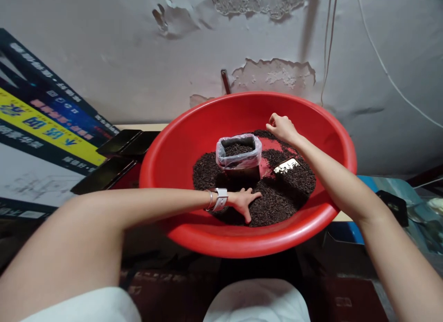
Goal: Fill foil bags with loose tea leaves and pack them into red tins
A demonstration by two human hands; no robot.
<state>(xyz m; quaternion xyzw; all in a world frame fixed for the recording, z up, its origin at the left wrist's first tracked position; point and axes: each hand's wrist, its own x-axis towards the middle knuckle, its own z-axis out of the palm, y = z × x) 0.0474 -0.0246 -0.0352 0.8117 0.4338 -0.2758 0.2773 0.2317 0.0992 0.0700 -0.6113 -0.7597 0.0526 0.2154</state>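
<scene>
A big red basin (173, 165) holds a heap of dark loose granules (280, 197). In its middle stands a small container lined with a clear plastic bag (238, 155), partly filled with the same dark stuff. My left hand (244, 202) lies flat on the granules just in front of the container, fingers spread, a white watch on the wrist. My right hand (281, 127) reaches to the far side of the heap, fingers curled down into the granules. A shiny metal scoop (286, 165) lies on the heap to the right of the container, under my right forearm.
Black trays (119, 144) are stacked left of the basin beside a leaning printed board (44, 128). A peeling grey wall (138, 50) rises behind. Blue-covered items and a black object (392, 204) sit at the right.
</scene>
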